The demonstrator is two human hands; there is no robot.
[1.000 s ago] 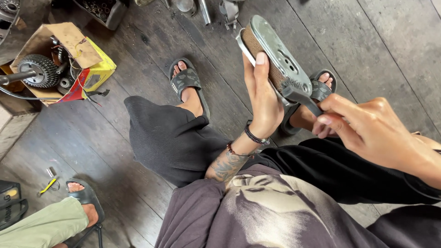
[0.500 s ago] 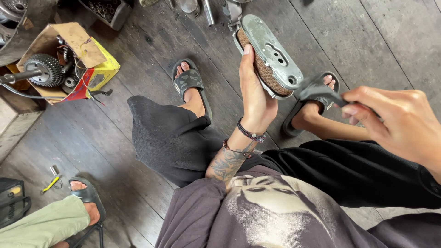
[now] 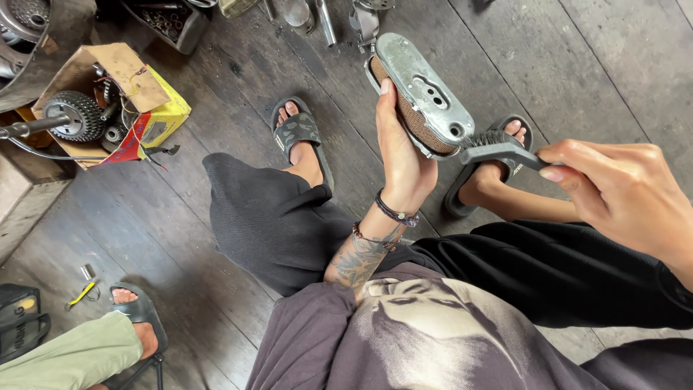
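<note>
Grey brush [image 3: 498,148] in right hand [image 3: 621,191], seemingly touching filter [image 3: 422,94].

L hand [image 3: 401,162] holds up an oval metal filter [image 3: 422,94], mesh edge showing. R hand [image 3: 621,191] grips a dark wire brush [image 3: 498,150], bristles touching filter's near end. Cardboard box [image 3: 108,87] w/ gears far left on wood floor [image 3: 577,65].

The dark, worn wooden plank floor [image 3: 216,65] carries a torn yellow cardboard box [image 3: 148,108] of toothed metal gears at upper left. A small yellow-handled tool [image 3: 81,292] lies at lower left, and grey metal parts [image 3: 325,18] lie along the top edge.
</note>
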